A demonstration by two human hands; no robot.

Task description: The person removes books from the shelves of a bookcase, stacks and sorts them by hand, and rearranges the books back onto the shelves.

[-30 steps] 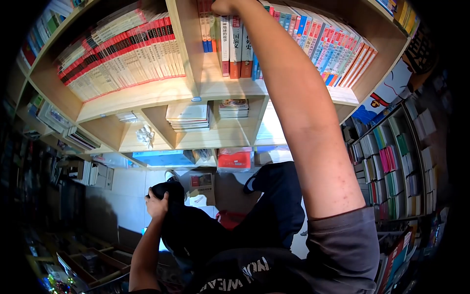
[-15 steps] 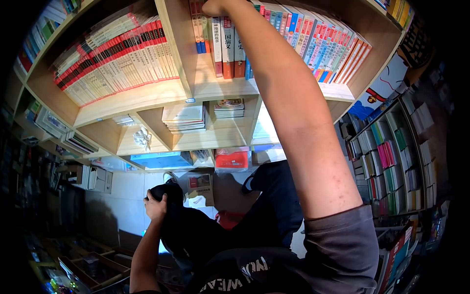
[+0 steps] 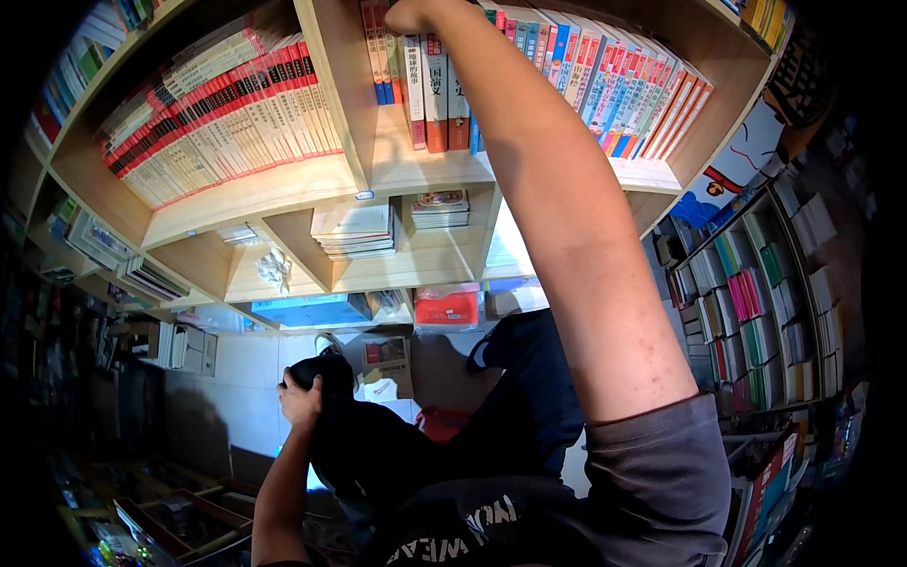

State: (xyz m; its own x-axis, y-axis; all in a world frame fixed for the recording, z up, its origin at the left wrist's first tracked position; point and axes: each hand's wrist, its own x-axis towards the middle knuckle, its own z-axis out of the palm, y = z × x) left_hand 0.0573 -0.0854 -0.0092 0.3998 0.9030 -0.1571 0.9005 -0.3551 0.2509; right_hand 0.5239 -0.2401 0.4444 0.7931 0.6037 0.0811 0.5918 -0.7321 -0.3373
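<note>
My right hand (image 3: 412,16) is at the top edge of the view, at the upper part of the books in the right shelf compartment; its fingers are mostly cut off or hidden. Just below it stand a white-spined book (image 3: 415,90) and a thicker white and red-brown book (image 3: 436,94). Thin books (image 3: 380,66) lean at the compartment's left side. A long row of colourful books (image 3: 605,85) runs right of my forearm. My left hand (image 3: 301,399) rests on my dark-clothed knee, fingers spread, holding nothing.
Red-and-white books (image 3: 227,118) fill the left compartment. Lower shelves hold book stacks (image 3: 354,230) and crumpled white paper (image 3: 274,269). Beneath are a blue box (image 3: 312,310) and a red package (image 3: 447,308). A cardboard box (image 3: 387,364) stands on the floor. Another bookcase (image 3: 746,312) is at the right.
The shelves and my right hand have shifted left in the view, mostly during the first half second. My left hand stays on my knee.
</note>
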